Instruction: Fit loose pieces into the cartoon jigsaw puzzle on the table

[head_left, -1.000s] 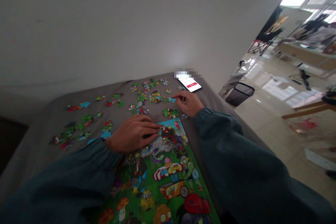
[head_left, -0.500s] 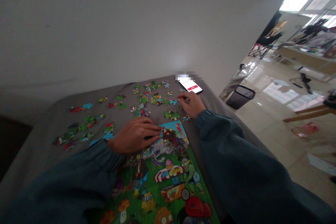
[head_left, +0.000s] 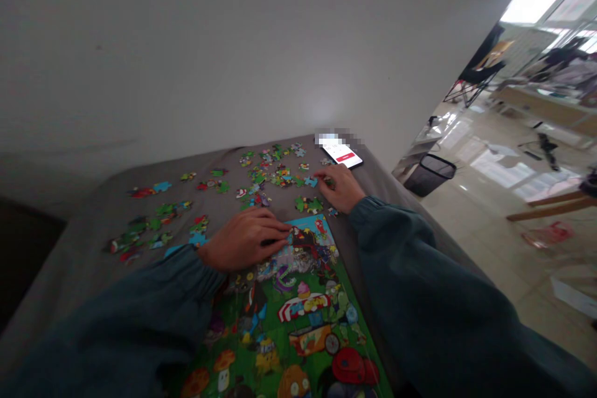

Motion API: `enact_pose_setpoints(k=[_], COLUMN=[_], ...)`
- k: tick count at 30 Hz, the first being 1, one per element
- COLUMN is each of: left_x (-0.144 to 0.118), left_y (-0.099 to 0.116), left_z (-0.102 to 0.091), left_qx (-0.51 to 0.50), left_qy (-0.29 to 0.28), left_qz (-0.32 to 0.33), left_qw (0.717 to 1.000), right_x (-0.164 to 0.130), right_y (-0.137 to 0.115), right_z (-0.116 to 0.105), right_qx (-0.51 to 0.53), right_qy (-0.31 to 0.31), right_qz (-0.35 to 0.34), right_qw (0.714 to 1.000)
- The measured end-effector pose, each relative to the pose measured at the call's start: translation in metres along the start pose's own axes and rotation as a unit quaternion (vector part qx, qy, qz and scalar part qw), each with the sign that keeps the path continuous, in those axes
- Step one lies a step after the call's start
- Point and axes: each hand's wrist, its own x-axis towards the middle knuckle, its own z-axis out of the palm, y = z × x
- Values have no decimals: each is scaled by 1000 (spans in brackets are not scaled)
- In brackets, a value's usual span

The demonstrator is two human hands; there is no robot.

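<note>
In the head view, a grey table (head_left: 84,249) runs up to a plain white wall (head_left: 233,43). Taking the puzzle (head_left: 298,317) as the landmark: it lies at the table's near edge, a bright cartoon picture on green ground, mostly joined, with its far corner showing blue. Beyond it, loose pieces (head_left: 270,174) lie scattered over the grey surface, a denser heap straight past its far edge and thinner clusters off to its left. A phone (head_left: 342,153) with a lit white screen and a red bar lies past the puzzle's far right corner, at the table's edge. A black bin (head_left: 429,174) stands on the glossy floor to the right of the puzzle, well apart from the table.

Dark teal sleeves cover both forearms and hide part of the puzzle's near left side.

The left hand (head_left: 245,239) lies flat on the puzzle's far left part, fingers stretched toward its top edge and pressing down; whether a piece sits under the fingertips cannot be told. The right hand (head_left: 340,186) rests just beyond the puzzle's far right corner, fingers curled down among the loose pieces beside a green piece (head_left: 308,204); whether it pinches one cannot be told.

Compared with half a second ago, both hands sit in nearly the same spots; the right hand's fingertips have spread slightly leftward toward the heap, and the view has tipped a little.
</note>
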Motion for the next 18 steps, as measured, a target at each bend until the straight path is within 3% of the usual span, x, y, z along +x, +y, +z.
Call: enact_pose_setpoints(k=[6, 12, 18], left_x=[1, 1, 1], left_y=[1, 0, -1], left_z=[0, 0, 0], left_qx=[-6, -9, -10], left_qy=[-4, -5, -12], left_qz=[-2, -6, -10], left_qw=[1000, 1000, 1000], right_x=[-4, -8, -8], right_y=[-5, -14, -16], right_z=[-1, -3, -2], right_qx=[-17, -48, -57], right_qy=[-43, -126, -145], right_qz=[-22, -57, -56], right_qw=[999, 989, 986])
